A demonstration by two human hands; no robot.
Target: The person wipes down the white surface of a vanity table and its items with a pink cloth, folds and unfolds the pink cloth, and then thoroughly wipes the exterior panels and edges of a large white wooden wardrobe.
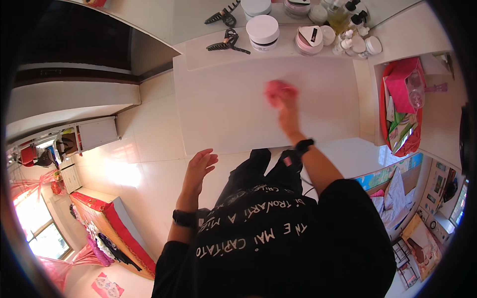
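Observation:
A blurred pink cloth [276,92] lies bunched under my right hand [288,106], whose fingers are closed on it. Cloth and hand are over the middle of the white dressing-table top [223,104]. My left hand [202,165] hangs to the left of my body, past the near edge of the tabletop, with nothing in it and its fingers slightly curled. Along the back, before a mirror, stand a dark claw hair clip [228,44], a white lidded jar [262,31], a pink round container with a white puff [309,40] and several small cosmetic bottles [344,44].
At the right, an open compartment holds a red basket [384,100] with a pink box [400,85] and packets. A bed [111,231] with clothes on it stands at the lower left. Pale floor tiles [156,130] show left of the tabletop.

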